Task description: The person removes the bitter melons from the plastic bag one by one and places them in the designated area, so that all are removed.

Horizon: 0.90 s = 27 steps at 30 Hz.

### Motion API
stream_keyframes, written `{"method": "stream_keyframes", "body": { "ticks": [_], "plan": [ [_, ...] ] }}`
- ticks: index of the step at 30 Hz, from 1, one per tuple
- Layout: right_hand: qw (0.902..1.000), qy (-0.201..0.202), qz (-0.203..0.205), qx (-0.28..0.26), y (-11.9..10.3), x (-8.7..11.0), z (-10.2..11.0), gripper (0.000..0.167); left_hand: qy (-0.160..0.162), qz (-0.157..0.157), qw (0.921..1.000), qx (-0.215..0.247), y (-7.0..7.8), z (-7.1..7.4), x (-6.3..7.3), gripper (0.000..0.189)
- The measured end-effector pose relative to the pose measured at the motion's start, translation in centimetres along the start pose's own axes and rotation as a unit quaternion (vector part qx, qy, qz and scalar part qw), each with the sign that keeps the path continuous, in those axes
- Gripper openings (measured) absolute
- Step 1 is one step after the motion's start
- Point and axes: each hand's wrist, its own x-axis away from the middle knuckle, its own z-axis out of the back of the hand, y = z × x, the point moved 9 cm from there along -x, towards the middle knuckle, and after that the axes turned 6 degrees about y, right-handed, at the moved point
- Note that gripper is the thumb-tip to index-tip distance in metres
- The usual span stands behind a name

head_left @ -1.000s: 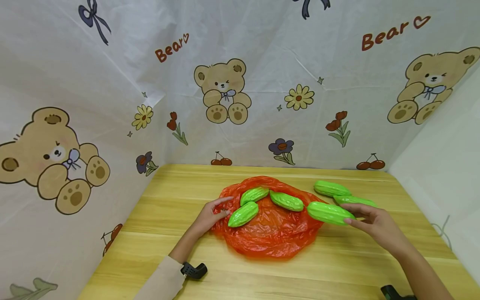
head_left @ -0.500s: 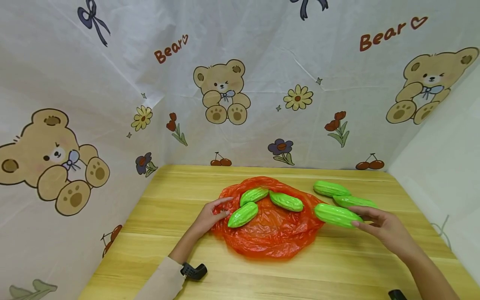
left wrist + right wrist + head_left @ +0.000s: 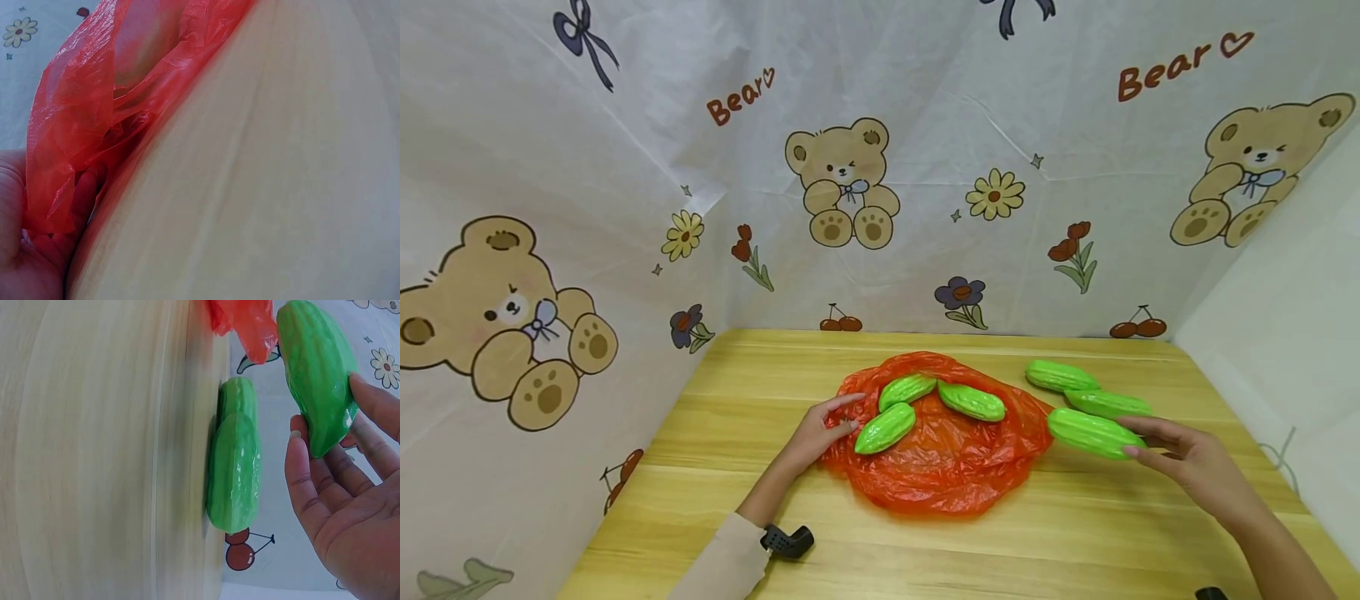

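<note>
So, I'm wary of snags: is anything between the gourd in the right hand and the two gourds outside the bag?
Nothing visible: the right wrist view shows a gap between the held gourd and the two gourds on the table. The red bag is near the held gourd's tip; touching or not, I can't tell.

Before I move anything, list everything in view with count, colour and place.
Wooden table: one, yellow-brown, across the foreground
Printed fabric backdrop: one, white with tan bears, behind the table
Crinkled plastic bag: one, red, open on the table
Glossy ridged gourds: three, green, in the bag
Loose gourds: two, green, right rear of the table
Lifted gourd: one, green, right of the bag
Thin cord: one, pale grey, far right
Wrist devices: two, black, one by each forearm
Sleeve: one, beige, left arm
Left hand: one, fingers holding the bag's left edge
Right hand: one, fingers gripping the lifted gourd
</note>
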Motion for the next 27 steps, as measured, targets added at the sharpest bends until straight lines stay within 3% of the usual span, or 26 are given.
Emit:
{"method": "stream_keyframes", "body": {
  "ticks": [27],
  "plan": [
    [0.9998, 0.014, -0.011, 0.007, 3.0, 1.3, 2.4, 0.043, -0.001, 0.004, 1.0, -0.004, 0.0, 0.0, 0.1, 0.045]
  ]
}}
